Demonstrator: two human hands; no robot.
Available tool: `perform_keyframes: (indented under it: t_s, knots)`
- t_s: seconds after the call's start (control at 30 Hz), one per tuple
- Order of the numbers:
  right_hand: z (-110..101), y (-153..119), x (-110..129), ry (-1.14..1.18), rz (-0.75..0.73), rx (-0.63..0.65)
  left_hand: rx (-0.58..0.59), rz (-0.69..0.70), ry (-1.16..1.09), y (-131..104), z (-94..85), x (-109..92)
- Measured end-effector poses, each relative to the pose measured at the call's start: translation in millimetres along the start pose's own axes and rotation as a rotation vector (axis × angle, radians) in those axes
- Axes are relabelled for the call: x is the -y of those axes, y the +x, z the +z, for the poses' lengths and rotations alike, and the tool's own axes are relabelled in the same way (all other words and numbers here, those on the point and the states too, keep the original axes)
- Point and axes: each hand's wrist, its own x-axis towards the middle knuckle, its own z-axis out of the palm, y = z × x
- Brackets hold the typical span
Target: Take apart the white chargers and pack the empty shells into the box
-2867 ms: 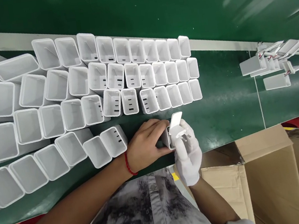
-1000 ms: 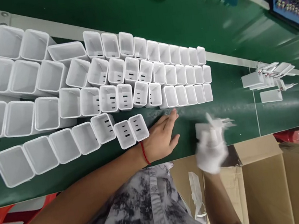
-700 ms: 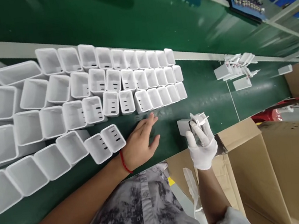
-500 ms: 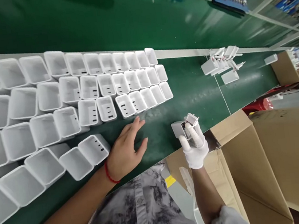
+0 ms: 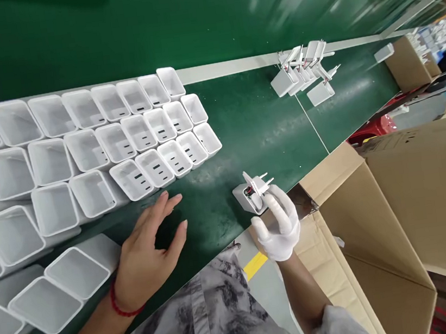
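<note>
My bare left hand [image 5: 149, 248], with a red cord at its wrist, is held over the green bench beside rows of open white housings [image 5: 132, 179]. Its fingers are apart and nothing is in them. My gloved right hand [image 5: 280, 225] is just beside a white housing [image 5: 246, 199] near the bench edge. A white plug piece with two pins [image 5: 257, 183] leans out of that housing's open end, with red and dark parts inside. The right fingers are apart, close to the plug piece; whether a fingertip touches it is unclear.
Several white units with plug pieces [image 5: 296, 72] stand farther along the green bench [image 5: 258, 124]. An open cardboard box [image 5: 371, 235] is below the bench edge at right. A smaller box [image 5: 410, 63] stands at the bench's far end.
The view has shifted, and things on the bench appear farther left. My right fingers have come away from the plug piece, which now leans on the housing. My left hand remains open.
</note>
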Motion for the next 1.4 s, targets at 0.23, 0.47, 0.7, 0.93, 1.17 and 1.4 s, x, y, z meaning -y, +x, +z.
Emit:
perform_keyframes:
  t_s: [0.23,0.47,0.7,0.93,1.17,1.4]
  knots:
    - [7.6,4.9,4.2,-0.019,0.051,0.109,-0.002,0.036,-0.01,2.0,-0.8,-0.6]
    - [-0.2,58.8,22.6,0.887,0.897,0.033,0.006,0.039,-0.002,2.6,-1.0,0.0]
    - [-0.2,80.5,14.3,1.117,0.971,0.018,-0.023,0.072,-0.006,2.0,0.3,1.9]
    - [2.3,86.5,3.4,1.215,0.993,0.058,-0.012,0.052,-0.015,2.2,-1.1,1.1]
    - [4.7,92.9,-3.1,1.226,1.0,0.052,0.014,0.022,-0.003,1.1,-0.8,2.4]
    - [4.1,96.6,-8.2,1.063,0.937,0.102,0.011,0.038,-0.002,1.7,-1.3,1.5]
